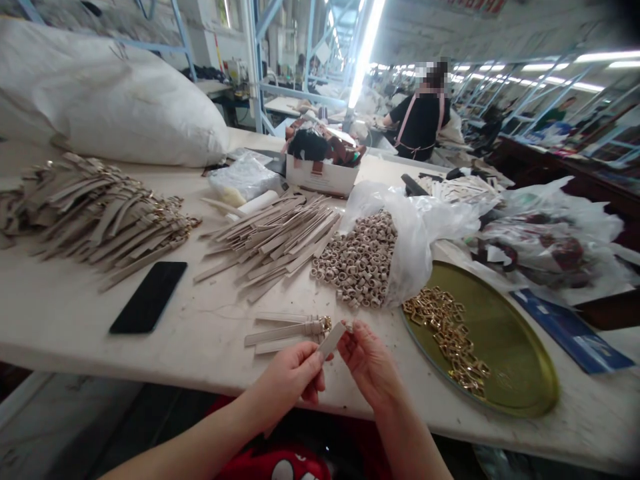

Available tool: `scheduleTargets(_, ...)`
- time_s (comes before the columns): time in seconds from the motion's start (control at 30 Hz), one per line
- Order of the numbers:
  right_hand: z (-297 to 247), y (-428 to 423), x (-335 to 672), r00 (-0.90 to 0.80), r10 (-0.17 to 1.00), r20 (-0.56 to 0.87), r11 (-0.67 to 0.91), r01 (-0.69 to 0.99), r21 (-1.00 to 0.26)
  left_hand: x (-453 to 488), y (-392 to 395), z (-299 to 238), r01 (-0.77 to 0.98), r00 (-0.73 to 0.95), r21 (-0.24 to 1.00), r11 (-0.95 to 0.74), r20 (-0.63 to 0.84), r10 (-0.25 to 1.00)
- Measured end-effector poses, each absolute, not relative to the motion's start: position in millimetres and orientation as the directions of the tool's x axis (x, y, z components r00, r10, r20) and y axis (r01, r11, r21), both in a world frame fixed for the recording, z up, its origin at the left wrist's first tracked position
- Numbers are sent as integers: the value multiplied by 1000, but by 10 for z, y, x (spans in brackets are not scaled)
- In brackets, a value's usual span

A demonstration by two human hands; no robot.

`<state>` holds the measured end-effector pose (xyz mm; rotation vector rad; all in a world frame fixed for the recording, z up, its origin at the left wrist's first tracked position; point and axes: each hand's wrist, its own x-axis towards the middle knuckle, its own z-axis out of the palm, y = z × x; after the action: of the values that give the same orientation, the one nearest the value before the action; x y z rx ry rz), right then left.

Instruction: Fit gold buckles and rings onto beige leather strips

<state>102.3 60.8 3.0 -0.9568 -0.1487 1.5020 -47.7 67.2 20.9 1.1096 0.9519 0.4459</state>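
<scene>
My left hand (299, 371) grips a short beige strap (332, 340) between thumb and fingers, just above the table's front edge. At the strap's upper end, my right hand (369, 360) is closed in a pinch. A small shiny bit shows at those fingertips, too small to make out fully. Behind my left hand lie several straps with gold buckles (286, 331). Beyond my hands is a heap of small beige strap loops (363, 260), partly inside a clear plastic bag (417, 240). To the right, gold buckles (457, 337) lie on an oval gold-coloured tray (523, 363).
Loose flat straps (283, 233) are piled mid-table. A heap of buckled straps (100, 207) and a phone (149, 298) lie left. Behind are a white sack (130, 100) and a filled box (320, 177). A blue flat packet (570, 330) lies right; a person (420, 123) stands farther back.
</scene>
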Motion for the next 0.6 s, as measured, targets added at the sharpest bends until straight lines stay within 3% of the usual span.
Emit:
scheduleTargets(0.17,0,552,939,201,888,-413,-173,-687,-705,-464,692,177,382,497,908,173,-359,790)
scheduleTargets(0.33,-57,433,975,291,911,-292,-136,-458,-879,-526,698,336,570,536,817,-84,-293,792)
scheduleTargets(0.6,-7,237,708,178,968,-175,-89,-408,-909,-476,596,394,427,516,901,-78,-172,839)
